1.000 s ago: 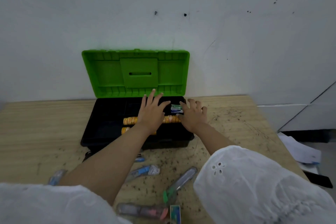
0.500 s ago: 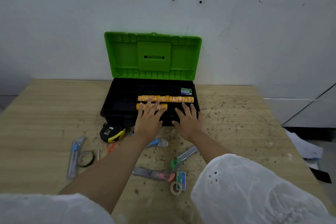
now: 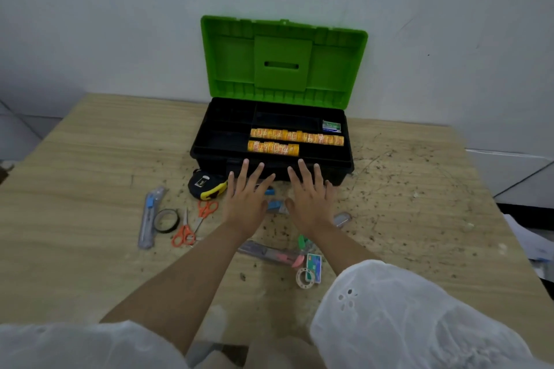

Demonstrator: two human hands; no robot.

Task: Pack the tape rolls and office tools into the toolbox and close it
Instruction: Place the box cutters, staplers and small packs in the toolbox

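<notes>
At the centre of the frame, the left hand (image 3: 245, 204) and right hand (image 3: 311, 204) hover side by side just in front of the toolbox (image 3: 209, 163). Each grip is open, fingers straight and spread, holding nothing. Two rows of orange tape rolls (image 3: 296, 136) and a small box (image 3: 331, 126) lie in the tray. The tape measure (image 3: 207, 187), orange scissors (image 3: 183, 237), black tape roll (image 3: 166, 220), utility knife (image 3: 150, 216) and clear tape roll (image 3: 304, 277) lie on the tabletop (image 3: 90, 159), lower left and below.

The green lid (image 3: 281, 60) stands upright by the wall, so a nudge to the box could probably drop it onto fingers. The long knife may not fit the narrow compartments, and anything proud of the rim would likely stop the lid closing.

Both hands cover blue-packaged items (image 3: 275, 205), which I cannot identify. Whether the fingertips touch the box's front wall is unclear, as is whether the scissors are one pair or two. White sleeves hide the tabletop's near edge.
</notes>
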